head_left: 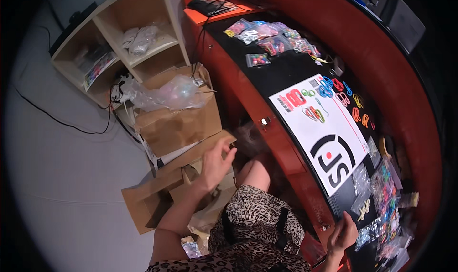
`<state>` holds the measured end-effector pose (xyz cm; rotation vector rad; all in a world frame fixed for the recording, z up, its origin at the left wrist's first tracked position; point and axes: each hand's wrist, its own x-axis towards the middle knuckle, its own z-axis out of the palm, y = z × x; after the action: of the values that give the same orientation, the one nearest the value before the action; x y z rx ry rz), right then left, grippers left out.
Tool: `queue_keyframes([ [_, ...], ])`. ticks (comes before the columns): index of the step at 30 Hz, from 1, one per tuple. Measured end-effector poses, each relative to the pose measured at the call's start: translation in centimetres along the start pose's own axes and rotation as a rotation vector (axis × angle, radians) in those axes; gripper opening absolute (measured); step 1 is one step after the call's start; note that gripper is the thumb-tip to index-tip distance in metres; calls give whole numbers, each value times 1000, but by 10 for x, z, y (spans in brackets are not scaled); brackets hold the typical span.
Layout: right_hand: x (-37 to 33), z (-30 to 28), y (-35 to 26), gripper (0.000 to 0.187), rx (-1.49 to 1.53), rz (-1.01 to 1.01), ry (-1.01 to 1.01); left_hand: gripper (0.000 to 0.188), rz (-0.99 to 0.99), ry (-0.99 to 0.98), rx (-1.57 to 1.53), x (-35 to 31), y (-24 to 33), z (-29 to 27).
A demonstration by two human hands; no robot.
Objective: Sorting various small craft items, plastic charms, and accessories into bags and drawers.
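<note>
My left hand (215,166) hangs in the air over the flap of an open cardboard box (143,195), its fingers loosely bent and apart, with nothing seen in them. My right hand (344,233) is at the front edge of the black desk top (281,76), fingers half curled and a little apart, apparently holding nothing. Near it lie a clear bag with cream-coloured loops (364,209) and a bag of blue and white pieces (367,234). A white printed sheet (305,138) lies on the desk, with a few red and green bands (313,113) on it.
Small groups of coloured bands (355,114) lie beyond the sheet. Bagged beads and bands (274,36) fill the desk's far end; more bags (385,186) crowd the right. At left stand a cardboard box with clear plastic bags (181,124) and a wooden shelf (157,50). A black cable (71,125) crosses the floor.
</note>
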<state>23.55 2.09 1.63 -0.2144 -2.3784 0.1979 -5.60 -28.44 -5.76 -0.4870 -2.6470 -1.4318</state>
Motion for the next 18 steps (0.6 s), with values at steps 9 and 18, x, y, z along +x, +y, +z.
queue_keyframes([
  [9,15,32,-4,32,33,-5,-265,48,337,227,1428,155,-176,-139],
  [18,34,58,-37,39,121,-53,-255,19,-137,664,743,251,-131,-230],
])
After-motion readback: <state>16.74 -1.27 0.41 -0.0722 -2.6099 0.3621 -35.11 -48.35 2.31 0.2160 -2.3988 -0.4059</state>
